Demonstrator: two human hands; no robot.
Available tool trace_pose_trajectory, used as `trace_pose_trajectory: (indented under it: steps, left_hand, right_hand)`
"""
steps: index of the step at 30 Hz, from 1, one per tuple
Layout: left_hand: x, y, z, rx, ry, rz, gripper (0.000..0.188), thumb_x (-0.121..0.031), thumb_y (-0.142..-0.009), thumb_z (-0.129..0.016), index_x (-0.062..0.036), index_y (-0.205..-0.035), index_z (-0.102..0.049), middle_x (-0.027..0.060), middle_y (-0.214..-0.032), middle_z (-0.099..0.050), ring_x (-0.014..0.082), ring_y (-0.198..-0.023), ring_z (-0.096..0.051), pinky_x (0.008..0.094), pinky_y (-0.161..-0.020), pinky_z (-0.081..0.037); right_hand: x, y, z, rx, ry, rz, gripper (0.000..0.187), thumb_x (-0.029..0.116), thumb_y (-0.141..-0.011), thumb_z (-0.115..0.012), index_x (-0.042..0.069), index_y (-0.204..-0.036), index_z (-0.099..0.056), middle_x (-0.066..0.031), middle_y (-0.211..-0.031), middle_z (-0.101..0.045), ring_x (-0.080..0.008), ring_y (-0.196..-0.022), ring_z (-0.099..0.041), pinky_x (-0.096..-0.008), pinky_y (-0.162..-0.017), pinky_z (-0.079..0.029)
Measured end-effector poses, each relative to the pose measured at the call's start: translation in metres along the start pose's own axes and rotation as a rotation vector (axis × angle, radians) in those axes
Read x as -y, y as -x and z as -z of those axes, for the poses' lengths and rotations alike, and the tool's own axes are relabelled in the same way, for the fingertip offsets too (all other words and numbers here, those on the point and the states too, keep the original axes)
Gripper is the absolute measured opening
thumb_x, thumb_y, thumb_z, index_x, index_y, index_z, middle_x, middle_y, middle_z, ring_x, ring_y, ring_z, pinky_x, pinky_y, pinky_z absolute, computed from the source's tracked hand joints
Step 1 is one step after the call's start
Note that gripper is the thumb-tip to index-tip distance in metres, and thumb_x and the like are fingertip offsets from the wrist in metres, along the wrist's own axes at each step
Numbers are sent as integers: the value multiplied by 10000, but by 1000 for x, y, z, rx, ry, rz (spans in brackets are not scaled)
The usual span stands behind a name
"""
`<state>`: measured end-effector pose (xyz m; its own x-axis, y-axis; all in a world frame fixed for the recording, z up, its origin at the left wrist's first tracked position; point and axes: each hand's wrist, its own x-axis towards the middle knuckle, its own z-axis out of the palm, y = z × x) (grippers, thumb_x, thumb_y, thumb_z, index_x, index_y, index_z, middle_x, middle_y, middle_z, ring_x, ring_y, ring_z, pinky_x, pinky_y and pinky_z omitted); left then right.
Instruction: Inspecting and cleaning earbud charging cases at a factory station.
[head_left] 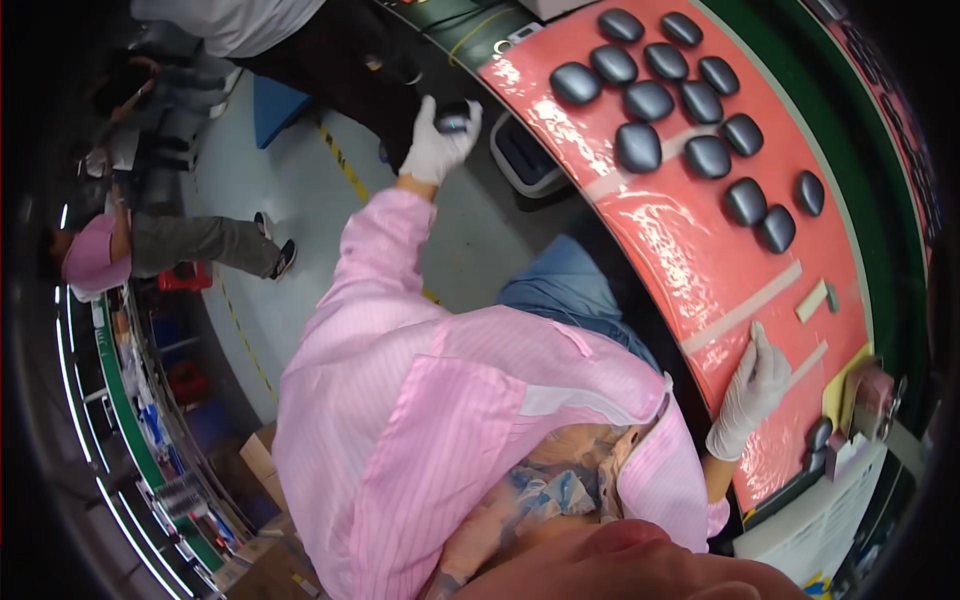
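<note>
A pink striped jacket [400, 400] is seen nearest. Beyond the left edge of the desk [870, 200], a glossy dark rounded piece [455, 123] is gripped by the gloved left hand [437, 152]; its long axis is hidden by fingers. On the red mat [660, 250], the right hand [755, 392] is narrowed. Grey floor [465, 235] is shown.

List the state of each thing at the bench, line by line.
Left grip: gloved, raised off the mat, closed on a case
Held dark case: partly covered by fingers
Right grip: gloved, at the mat, no item visible in it
Dark rounded cases: lying spread out
Salmon-red mat: glossy, crossed by pale strips
</note>
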<state>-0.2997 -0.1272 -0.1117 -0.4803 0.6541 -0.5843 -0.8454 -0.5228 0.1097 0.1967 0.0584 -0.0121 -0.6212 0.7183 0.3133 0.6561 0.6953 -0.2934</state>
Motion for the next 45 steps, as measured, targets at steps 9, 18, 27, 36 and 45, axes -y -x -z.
trace_pose_trajectory:
  steps: [9, 18, 27, 36, 45]
  left_hand:
    - [-61, -50, 8, -187, -271, -405, 609, -605, -837, -514, -16, -986, -553, 135, -897, -608, 267, -772, -618, 343, -640, -527]
    - [154, 119, -72, 301, -396, 152, 687, -559, -887, -473, 74, -1151, -510, 205, -1018, -605, 323, -876, -625, 350, -679, -523]
    - [244, 157, -104, 333, -553, 487, 545, -465, -948, -400, 29, -1083, -586, 177, -1035, -627, 316, -932, -623, 453, -852, -522]
    - [263, 153, -91, 439, -400, 578, 626, -540, -933, -363, 20, -1089, -595, 150, -1068, -622, 283, -1001, -607, 411, -871, -504]
    - [265, 151, -85, 431, -505, 567, 588, -504, -937, -387, 26, -1123, -562, 168, -1108, -583, 294, -1007, -582, 433, -934, -465]
  right_hand:
    - [8, 12, 0, 31, 37, 45, 347, -40, -804, -610, 79, -1127, -656, -93, -900, -608, -235, -818, -557, -339, -728, -467]
    - [63, -29, 13, -94, -552, -84, 247, -82, -839, -580, 14, -1046, -673, -41, -888, -616, -110, -776, -526, -218, -660, -406]
    - [94, -50, 5, -128, -366, 385, 359, 5, -672, -681, 139, -1004, -696, -47, -804, -591, -227, -715, -589, -298, -609, -465]
    - [72, -33, 13, -144, -815, 286, 234, -97, -732, -613, 49, -912, -646, -57, -843, -612, -203, -768, -596, -307, -720, -482]
    - [60, -25, 1, -187, -641, 243, 262, -94, -722, -604, 50, -934, -658, -45, -862, -638, -169, -759, -589, -266, -652, -449]
